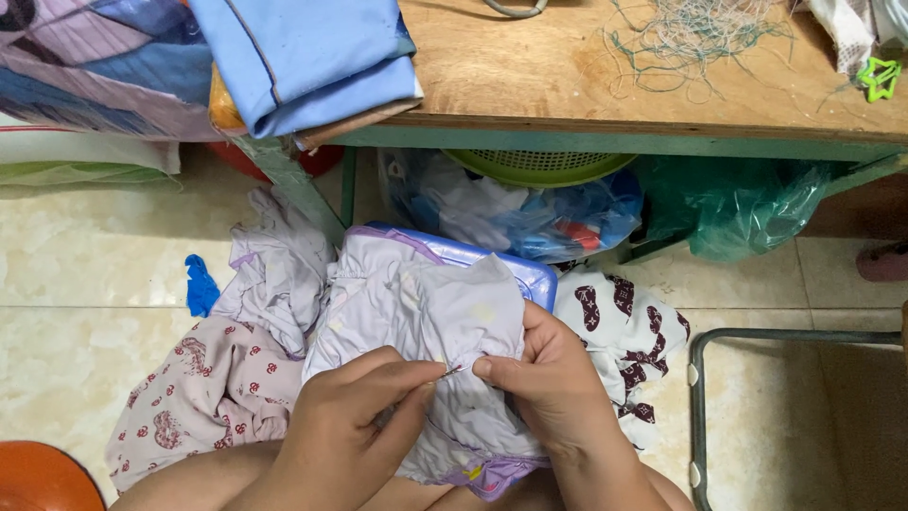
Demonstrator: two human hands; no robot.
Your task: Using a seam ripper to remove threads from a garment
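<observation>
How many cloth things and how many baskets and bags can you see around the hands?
Pale lilac garment pinched by left hand and right hand: 1
Patterned cloths: 2
Folded blue cloth: 1
Green basket: 1
Green plastic bag: 1
Total: 6

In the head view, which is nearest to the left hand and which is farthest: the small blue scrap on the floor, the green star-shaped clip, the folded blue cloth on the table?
Measured from the left hand:
1. Small blue scrap, on the floor tiles, up-left of the hand.
2. Folded blue cloth, at the table's left edge, above the hand.
3. Green star-shaped clip, on the table's far right end.
</observation>
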